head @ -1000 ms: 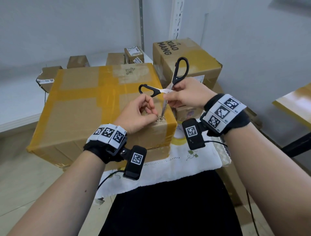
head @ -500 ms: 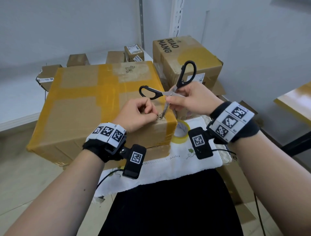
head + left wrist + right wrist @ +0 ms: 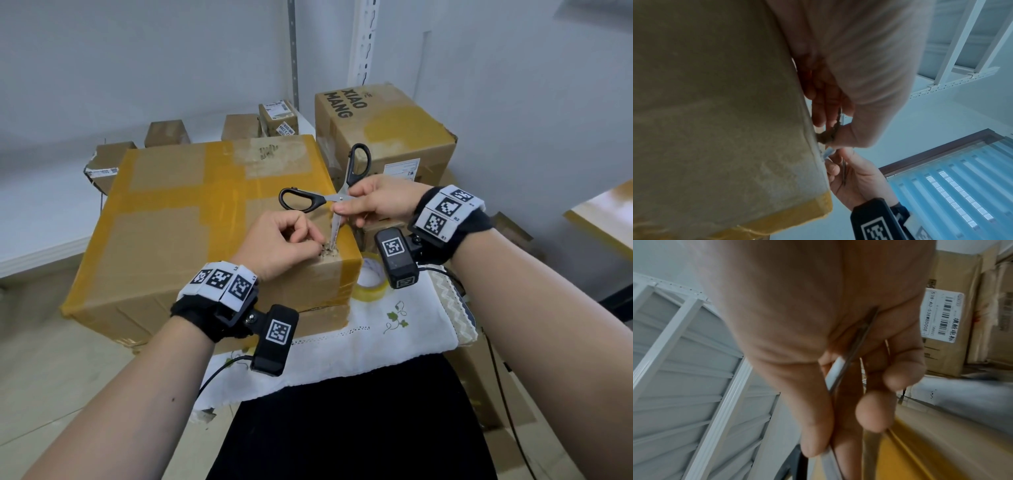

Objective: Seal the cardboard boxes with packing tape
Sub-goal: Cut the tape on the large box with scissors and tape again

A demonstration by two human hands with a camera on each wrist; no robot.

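Yellow packing tape covered much of the big cardboard box (image 3: 191, 219), which sat tilted on a cloth-covered surface (image 3: 394, 329) right in front of the person, with a roll of tape (image 3: 371, 284) lying just beside its near right corner. Over the last second the scissors (image 3: 337, 202) had swung from a steeper lean to a slightly more upright one, their handles spread wide, while the tip stayed planted at the same frayed spot on the box's near top edge. That suggested the blade was working at a scrap of tape or torn card rather than cutting a fresh strip, so the sealing of this box looked close to finished, with only trimming left.

The right hand (image 3: 376, 202) pinched the scissors by the blades near the pivot, fingers curled, not through the handle loops. The left hand (image 3: 277, 240) was curled too, fingertips pinched on the ragged brownish tuft beside the blade tip; the left wrist view showed that tuft (image 3: 827, 135) only dimly, so it was hard to say whether it was tape or cardboard. Several other boxes stood behind, one (image 3: 383, 126) printed with black lettering.
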